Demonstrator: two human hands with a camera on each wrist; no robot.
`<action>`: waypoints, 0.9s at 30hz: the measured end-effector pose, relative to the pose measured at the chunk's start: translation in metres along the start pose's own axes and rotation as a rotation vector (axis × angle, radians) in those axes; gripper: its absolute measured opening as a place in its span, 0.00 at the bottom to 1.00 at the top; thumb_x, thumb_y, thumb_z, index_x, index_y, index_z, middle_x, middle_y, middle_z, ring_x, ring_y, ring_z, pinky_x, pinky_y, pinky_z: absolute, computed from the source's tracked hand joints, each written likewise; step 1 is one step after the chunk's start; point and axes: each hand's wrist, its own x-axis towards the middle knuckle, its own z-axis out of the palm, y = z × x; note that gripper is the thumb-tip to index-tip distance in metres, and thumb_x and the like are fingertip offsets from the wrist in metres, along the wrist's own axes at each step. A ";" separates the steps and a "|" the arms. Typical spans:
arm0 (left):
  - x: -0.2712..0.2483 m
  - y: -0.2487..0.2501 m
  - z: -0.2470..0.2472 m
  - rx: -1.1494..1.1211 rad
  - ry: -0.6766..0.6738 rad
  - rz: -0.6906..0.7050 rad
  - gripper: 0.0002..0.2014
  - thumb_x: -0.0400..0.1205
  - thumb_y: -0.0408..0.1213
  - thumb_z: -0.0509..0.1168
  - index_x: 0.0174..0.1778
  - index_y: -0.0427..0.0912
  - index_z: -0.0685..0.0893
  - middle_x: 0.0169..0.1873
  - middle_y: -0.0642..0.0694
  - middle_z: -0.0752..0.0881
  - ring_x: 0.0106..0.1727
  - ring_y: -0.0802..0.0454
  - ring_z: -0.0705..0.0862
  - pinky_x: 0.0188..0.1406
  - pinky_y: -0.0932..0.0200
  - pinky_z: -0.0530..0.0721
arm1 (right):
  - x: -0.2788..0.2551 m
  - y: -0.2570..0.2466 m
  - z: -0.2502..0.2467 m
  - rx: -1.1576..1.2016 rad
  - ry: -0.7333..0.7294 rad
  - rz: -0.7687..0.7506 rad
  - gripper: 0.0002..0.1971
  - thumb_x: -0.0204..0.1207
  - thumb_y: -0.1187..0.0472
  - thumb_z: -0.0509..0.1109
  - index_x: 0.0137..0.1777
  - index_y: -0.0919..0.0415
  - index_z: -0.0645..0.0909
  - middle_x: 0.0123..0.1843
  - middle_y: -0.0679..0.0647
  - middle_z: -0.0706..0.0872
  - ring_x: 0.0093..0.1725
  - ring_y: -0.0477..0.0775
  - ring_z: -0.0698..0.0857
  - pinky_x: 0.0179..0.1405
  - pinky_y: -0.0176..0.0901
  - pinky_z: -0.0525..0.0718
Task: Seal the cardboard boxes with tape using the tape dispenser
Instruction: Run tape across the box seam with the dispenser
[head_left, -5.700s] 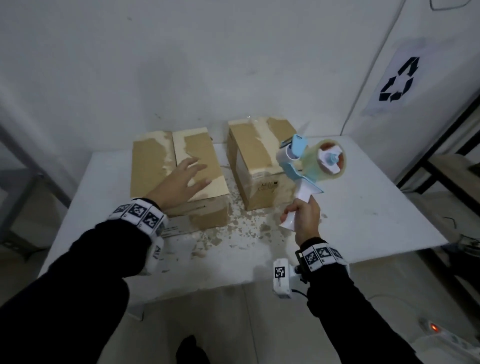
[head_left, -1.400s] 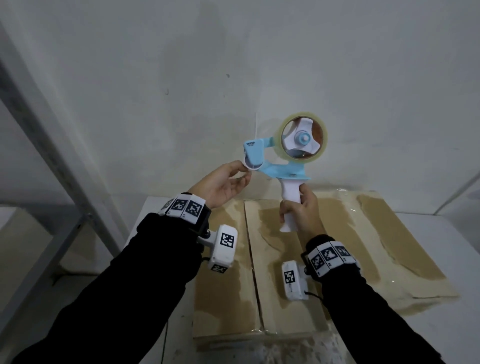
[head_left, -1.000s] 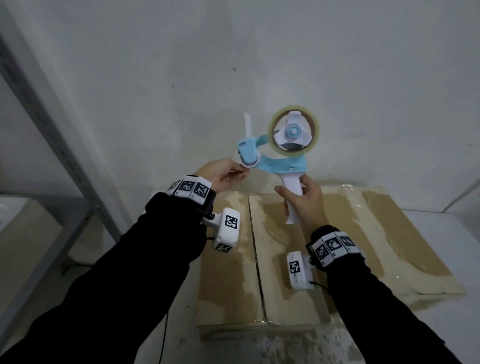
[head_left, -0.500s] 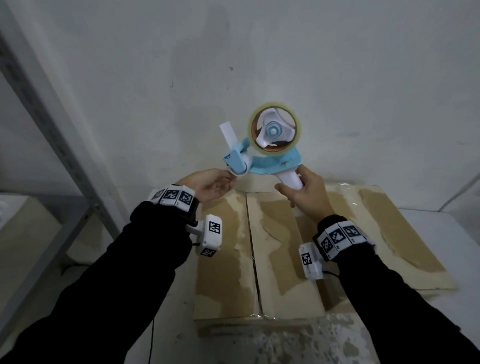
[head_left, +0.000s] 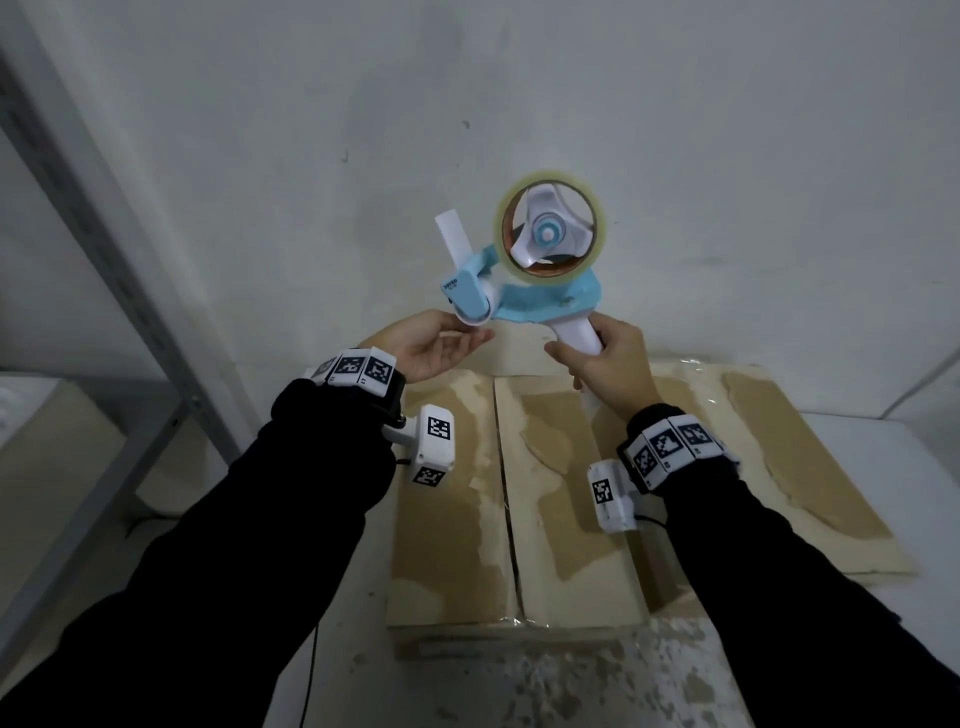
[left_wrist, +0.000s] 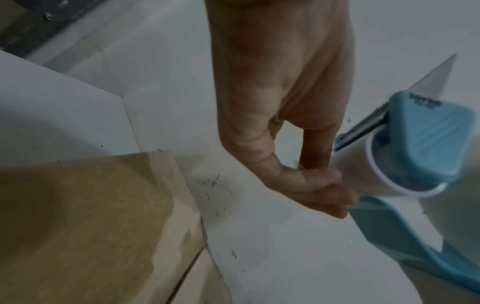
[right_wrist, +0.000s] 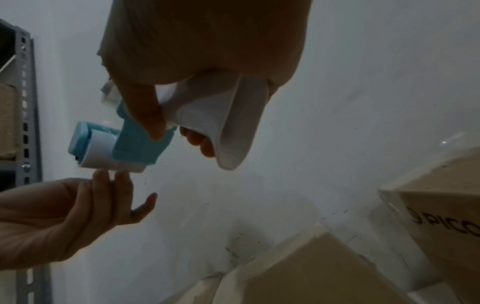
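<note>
While closed, two taped boxes (head_left: 519, 509).

Both hands raised, right hand (head_left: 610, 366) fisted in a grip, left hand (head_left: 431, 345) palm-up, fingers loose

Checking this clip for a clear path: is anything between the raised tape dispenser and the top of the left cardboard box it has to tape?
Nothing visible blocks it. The right hand holds the tape dispenser in the air above the far end of the left cardboard box, whose top seam lies bare. The left hand is at the dispenser's roller end, off the box.
</note>
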 end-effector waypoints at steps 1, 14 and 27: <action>0.000 0.001 0.000 -0.022 -0.013 0.020 0.07 0.84 0.28 0.55 0.49 0.31 0.78 0.30 0.40 0.89 0.26 0.57 0.88 0.27 0.72 0.83 | 0.000 0.001 -0.001 0.007 0.001 0.000 0.06 0.69 0.63 0.77 0.41 0.58 0.83 0.31 0.54 0.83 0.24 0.52 0.80 0.23 0.44 0.82; 0.001 0.002 -0.003 -0.046 0.011 0.094 0.08 0.84 0.31 0.58 0.48 0.31 0.80 0.28 0.43 0.88 0.29 0.56 0.88 0.29 0.71 0.85 | -0.005 0.003 -0.001 0.130 -0.111 0.021 0.09 0.74 0.62 0.75 0.46 0.47 0.79 0.35 0.57 0.87 0.28 0.56 0.86 0.32 0.50 0.88; 0.031 -0.002 -0.022 0.709 0.511 0.344 0.07 0.68 0.19 0.72 0.40 0.20 0.84 0.43 0.27 0.87 0.34 0.41 0.87 0.49 0.42 0.88 | 0.014 0.005 0.010 -0.130 -0.272 -0.002 0.10 0.73 0.62 0.74 0.52 0.60 0.79 0.31 0.52 0.81 0.21 0.51 0.78 0.22 0.46 0.80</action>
